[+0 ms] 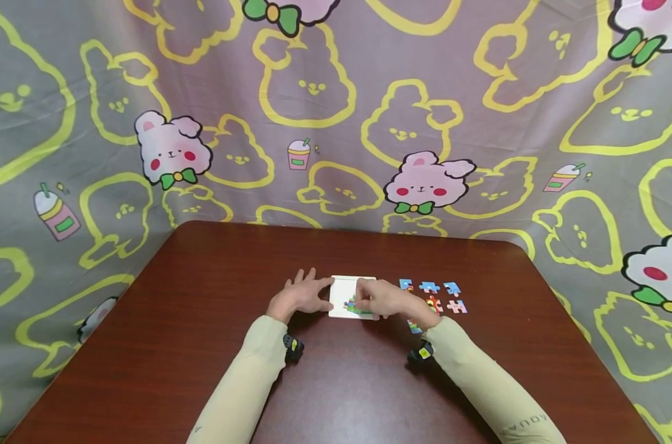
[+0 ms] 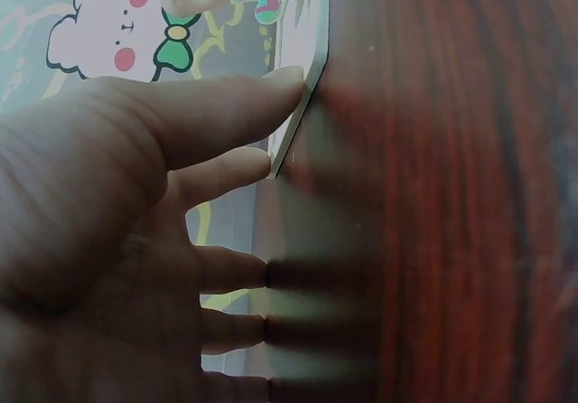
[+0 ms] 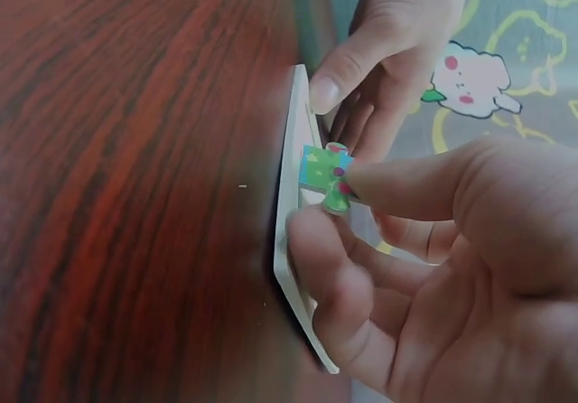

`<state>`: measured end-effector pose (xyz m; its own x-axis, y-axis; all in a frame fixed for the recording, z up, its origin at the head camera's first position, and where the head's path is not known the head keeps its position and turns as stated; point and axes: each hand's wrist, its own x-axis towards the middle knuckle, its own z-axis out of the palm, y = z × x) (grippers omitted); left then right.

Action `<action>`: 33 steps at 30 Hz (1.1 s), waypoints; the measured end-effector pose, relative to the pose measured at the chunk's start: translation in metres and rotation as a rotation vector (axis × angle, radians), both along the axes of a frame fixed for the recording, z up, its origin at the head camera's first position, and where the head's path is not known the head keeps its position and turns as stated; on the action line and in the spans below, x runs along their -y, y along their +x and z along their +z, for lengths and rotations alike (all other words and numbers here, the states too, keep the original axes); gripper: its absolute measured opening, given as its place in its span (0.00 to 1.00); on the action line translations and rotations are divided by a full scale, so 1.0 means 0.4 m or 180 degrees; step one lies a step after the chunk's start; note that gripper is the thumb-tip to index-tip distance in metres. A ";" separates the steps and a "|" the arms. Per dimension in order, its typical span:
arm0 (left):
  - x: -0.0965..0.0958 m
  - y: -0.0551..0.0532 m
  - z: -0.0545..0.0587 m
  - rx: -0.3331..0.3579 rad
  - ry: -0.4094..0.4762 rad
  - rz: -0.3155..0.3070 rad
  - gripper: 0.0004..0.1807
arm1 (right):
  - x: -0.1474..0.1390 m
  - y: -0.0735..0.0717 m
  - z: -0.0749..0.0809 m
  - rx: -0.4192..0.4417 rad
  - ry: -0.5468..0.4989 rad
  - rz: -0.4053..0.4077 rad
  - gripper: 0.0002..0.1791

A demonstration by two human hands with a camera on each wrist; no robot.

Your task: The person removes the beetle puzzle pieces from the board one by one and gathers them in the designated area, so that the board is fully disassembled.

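Observation:
A white puzzle tray (image 1: 341, 288) lies on the table between the two hands. My left hand (image 1: 304, 294) is at its left side, with thumb and index finger touching the rim and the other fingertips (image 2: 257, 329) resting spread on the table. Over the tray's right half, my right hand (image 1: 382, 297) pinches a green and blue jigsaw piece (image 3: 325, 170) between thumb and curled fingers. Green, colourful puzzle art (image 1: 351, 305) shows in the lower part of the tray, partly covered by the right hand.
Several loose jigsaw pieces (image 1: 429, 287) lie right of the tray, some partly behind the right forearm. The brown wooden table (image 1: 230, 265) meets a patterned cloth backdrop (image 1: 324, 123) at its far edge. Each wrist wears a small black camera (image 1: 421, 353).

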<state>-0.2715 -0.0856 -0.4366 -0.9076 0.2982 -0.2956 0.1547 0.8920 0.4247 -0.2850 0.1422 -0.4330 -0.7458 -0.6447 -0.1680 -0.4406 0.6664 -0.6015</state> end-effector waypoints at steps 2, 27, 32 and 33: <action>0.000 0.000 -0.001 0.0001 0.0002 0.0003 0.36 | -0.002 -0.001 0.003 0.0155 -0.0051 -0.0054 0.07; -0.001 0.011 0.008 0.0017 0.0034 -0.0020 0.37 | -0.140 -0.003 0.024 0.0422 -0.0531 0.0036 0.10; 0.002 0.008 0.009 0.0025 0.0046 -0.0022 0.37 | -0.176 0.000 0.034 0.0426 -0.0509 0.0089 0.09; 0.003 0.008 0.010 0.0025 0.0055 -0.0024 0.37 | -0.182 0.001 0.039 0.0437 -0.0510 0.0091 0.09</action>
<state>-0.2685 -0.0867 -0.4327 -0.9030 0.3102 -0.2974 0.1581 0.8833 0.4413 -0.2845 0.2149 -0.4174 -0.7040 -0.6918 -0.1606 -0.3644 0.5459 -0.7544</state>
